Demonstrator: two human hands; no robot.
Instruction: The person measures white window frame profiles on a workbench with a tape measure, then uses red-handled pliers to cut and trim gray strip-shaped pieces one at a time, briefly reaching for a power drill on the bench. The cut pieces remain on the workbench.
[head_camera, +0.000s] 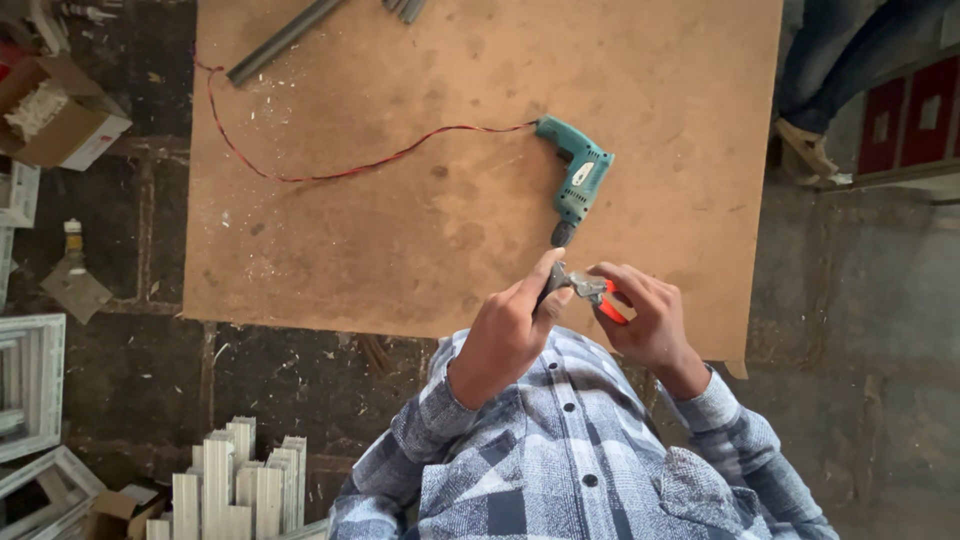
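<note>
Brown board (400, 200): pliers (598, 297) in right hand (645, 320) grip, drill (578, 175) just beyond.

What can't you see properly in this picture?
All in the head view:
- Small metal piece: mostly hidden by the left hand; its kind cannot be told.
- Red-handled tool: half covered by the right hand.
- Drill: its tip is too dark and small to make out.
- Red cord: runs off the board's left edge.
- Another person's leg: cut off by the top right frame edge.
</note>
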